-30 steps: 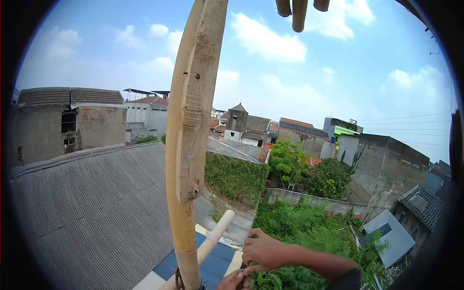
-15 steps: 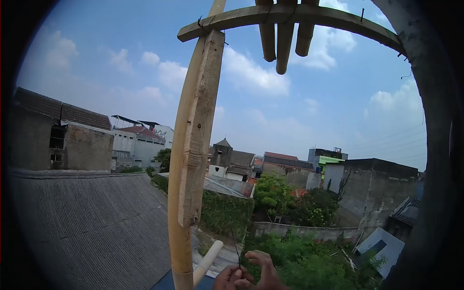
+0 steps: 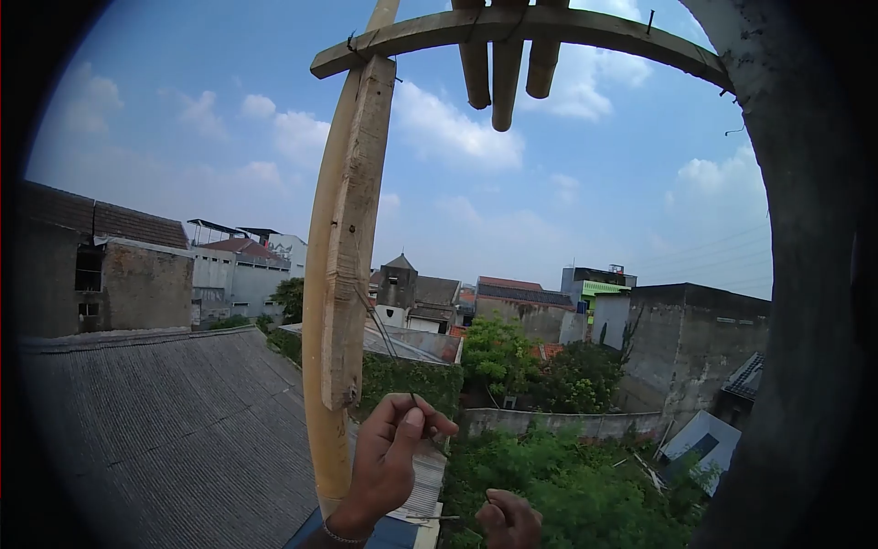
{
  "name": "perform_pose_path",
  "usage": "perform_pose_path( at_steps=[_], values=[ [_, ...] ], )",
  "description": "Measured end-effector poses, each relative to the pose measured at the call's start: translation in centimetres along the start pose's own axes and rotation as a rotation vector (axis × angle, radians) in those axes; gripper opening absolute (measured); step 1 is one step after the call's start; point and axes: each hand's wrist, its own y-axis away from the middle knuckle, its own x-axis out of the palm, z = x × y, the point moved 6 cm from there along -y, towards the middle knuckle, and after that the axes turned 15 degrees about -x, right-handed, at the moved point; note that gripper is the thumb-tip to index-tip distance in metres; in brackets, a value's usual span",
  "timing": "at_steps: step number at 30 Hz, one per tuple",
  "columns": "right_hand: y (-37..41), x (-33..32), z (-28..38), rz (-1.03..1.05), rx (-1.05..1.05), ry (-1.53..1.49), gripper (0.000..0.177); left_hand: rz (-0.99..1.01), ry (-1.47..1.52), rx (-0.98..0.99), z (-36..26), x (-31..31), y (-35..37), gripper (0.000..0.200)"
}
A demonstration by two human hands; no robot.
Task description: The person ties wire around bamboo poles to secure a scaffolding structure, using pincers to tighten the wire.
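Thin dark wire point(image 3: 388, 340) rises in a narrow doubled strand from my left hand point(image 3: 391, 453), pinched between thumb and fingers. This hand is raised just right of the lower end of a squared wooden batten point(image 3: 352, 247), which lies along an upright bamboo pole point(image 3: 320, 348). The wire's upper tip overlaps the batten's edge in this view. Lower and to the right, my right hand point(image 3: 510, 522) is closed, its fingers curled in and partly cut off by the frame's bottom edge. I cannot tell what its fingers hold.
A wooden crossbeam point(image 3: 512, 25) meets the pole overhead, with bamboo lengths point(image 3: 508, 78) hanging past it and a nail point(image 3: 650, 20) sticking up. A thick grey column point(image 3: 786, 274) stands at right. Below are a corrugated roof point(image 3: 174, 421), shrubs point(image 3: 567, 485) and a wall point(image 3: 567, 425).
My left hand has risen and moved left towards the batten with the wire. My right hand has parted from it, stayed low and curled its fingers. The view has shifted slightly right.
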Motion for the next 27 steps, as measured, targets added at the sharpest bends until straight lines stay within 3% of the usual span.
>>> perform_pose_path(
  at_steps=[5,8,11,14,17,19,22,23,27],
  values=[
    [-2.3,-2.2,1.5,-0.182,-0.144,0.117,0.028,0.108,-0.153,0.050,-3.1,1.3,-1.7,0.018],
    [-3.7,-4.4,-0.2,-0.270,-0.101,0.122,0.026,0.166,-0.195,0.107,-4.4,3.0,-3.5,0.019],
    [-6.9,-7.8,2.2,-0.422,-0.252,0.222,0.022,0.232,-0.242,0.201,-6.1,4.9,-5.3,0.020],
    [-10.4,-12.2,3.4,-0.565,-0.331,0.282,0.023,0.040,-0.554,0.442,-8.1,4.8,-6.8,0.020],
    [-15.0,-17.0,6.6,-0.788,-0.474,0.213,0.024,-0.346,-0.771,0.793,-11.1,3.0,-8.2,0.015],
    [-18.3,-19.7,9.0,-0.866,-0.532,0.289,0.024,-0.565,-0.901,0.926,-12.9,1.2,-9.1,0.017],
    [-23.2,-22.2,12.0,-0.873,-0.573,0.452,0.025,-0.890,-1.153,0.946,-14.6,-1.0,-9.8,0.026],
    [-24.4,-22.2,12.6,-0.849,-0.597,0.483,0.024,-0.935,-1.249,0.905,-14.4,-2.0,-10.7,0.045],
    [-27.7,-19.8,13.7,-0.761,-0.652,0.572,0.023,-0.878,-1.329,0.815,-12.7,-4.1,-12.3,0.060]
  ],
)
